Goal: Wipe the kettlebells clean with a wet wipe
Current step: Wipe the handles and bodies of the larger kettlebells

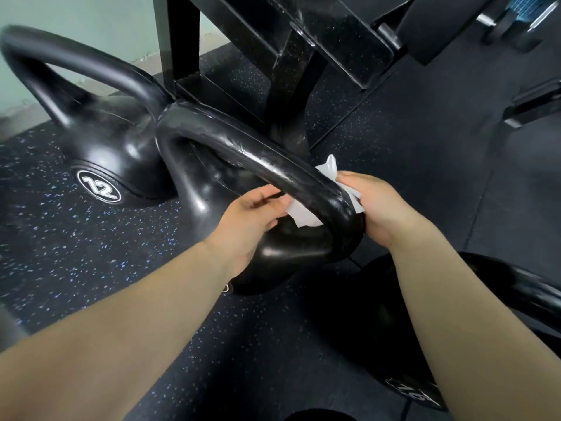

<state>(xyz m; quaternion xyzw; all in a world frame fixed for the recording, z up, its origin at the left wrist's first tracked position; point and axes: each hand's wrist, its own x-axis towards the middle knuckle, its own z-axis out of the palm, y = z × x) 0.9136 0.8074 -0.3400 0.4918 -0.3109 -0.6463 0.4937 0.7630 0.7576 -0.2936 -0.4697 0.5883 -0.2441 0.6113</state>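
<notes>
A glossy black kettlebell point(230, 183) stands on the floor in the middle of the head view, its thick handle arching toward me. A white wet wipe point(303, 212) is looped under the right leg of that handle. My left hand point(252, 217) pinches the wipe's left end inside the handle loop. My right hand point(379, 205) grips the other end on the outer side, pressed against the handle. A second black kettlebell point(103, 132) marked 12 stands behind and to the left. A third kettlebell point(379, 323) sits at lower right, partly hidden by my right forearm.
Dark speckled rubber flooring point(76, 253) covers the area. A black metal rack frame point(291, 56) rises just behind the kettlebells. More black equipment point(534, 107) lies at the right edge. A pale wall point(60, 13) is at the far left.
</notes>
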